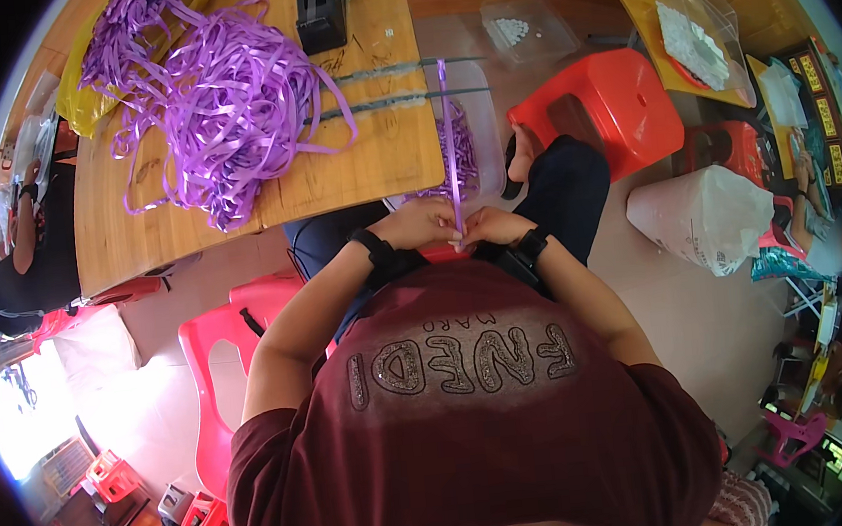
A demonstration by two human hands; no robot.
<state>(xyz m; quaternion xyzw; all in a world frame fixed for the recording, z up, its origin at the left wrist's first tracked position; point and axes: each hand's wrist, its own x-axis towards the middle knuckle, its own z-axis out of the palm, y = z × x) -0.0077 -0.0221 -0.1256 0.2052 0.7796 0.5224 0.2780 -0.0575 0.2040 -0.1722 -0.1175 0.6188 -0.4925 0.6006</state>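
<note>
A purple ribbon runs straight from the end of a thin dark rod down to my hands. My left hand is closed on its near end, fingertips pinched together. Beside it, touching or nearly so, my right hand is closed at the same spot with bent fingers; the exact grip of each is small and partly hidden. Two such rods lie across the table's right edge and jut out past it. Below the ribbon, between my legs, a clear plastic bin holds more purple ribbon pieces.
A big tangled heap of purple ribbon covers much of the wooden table, near a yellow bag and a black tape dispenser. A red stool and a white sack stand right. Other people sit at both sides.
</note>
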